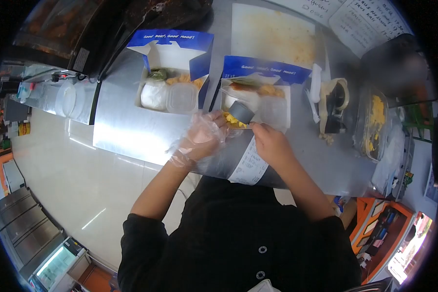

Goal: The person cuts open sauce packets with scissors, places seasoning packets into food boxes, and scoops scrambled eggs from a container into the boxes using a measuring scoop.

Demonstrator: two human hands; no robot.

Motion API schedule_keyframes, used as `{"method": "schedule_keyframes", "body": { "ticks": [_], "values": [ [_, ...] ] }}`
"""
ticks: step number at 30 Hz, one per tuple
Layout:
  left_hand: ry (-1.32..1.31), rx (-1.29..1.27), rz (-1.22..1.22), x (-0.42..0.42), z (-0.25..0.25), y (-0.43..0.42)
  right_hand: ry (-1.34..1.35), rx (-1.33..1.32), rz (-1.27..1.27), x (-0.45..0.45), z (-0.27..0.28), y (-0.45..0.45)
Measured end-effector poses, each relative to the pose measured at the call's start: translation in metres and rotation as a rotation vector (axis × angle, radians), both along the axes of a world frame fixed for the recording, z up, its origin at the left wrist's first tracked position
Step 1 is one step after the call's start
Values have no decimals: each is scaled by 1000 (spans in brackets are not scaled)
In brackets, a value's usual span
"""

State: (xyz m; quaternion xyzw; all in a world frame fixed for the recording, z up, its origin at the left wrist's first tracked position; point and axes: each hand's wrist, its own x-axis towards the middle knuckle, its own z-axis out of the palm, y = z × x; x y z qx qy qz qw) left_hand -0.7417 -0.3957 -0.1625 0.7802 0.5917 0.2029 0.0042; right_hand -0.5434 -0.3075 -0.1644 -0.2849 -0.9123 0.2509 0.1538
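My left hand [204,136], in a clear plastic glove, is closed at the near left corner of the right-hand blue and white box [288,109]; what its fingers pinch is hidden. My bare right hand [270,144] holds a dark grey scoop [241,112] over that box, tilted above yellow food [233,121]. Inside the box are white rice [245,99], fried food [271,91] and a clear plastic cup [273,111]. A printed receipt [250,163] lies under my right hand at the counter edge.
Another open box [146,100] with rice and a lidded clear tub [182,99] stands at left. Behind is a stained white cutting board [272,34]. To the right are a black and cream object [333,107] and a clear container with yellow food [376,117].
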Motion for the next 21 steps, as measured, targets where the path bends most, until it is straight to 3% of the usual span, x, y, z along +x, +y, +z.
{"method": "schedule_keyframes", "body": {
  "ticks": [7,14,21],
  "values": [
    [-123,205,-4,3,-40,-2,12,63,36,-8,-1,1],
    [-182,317,92,7,-33,-2,55,47,1,-9,-1,9],
    [-72,28,69,5,-35,-10,153,-266,-129,-14,9,12]
  ]
}}
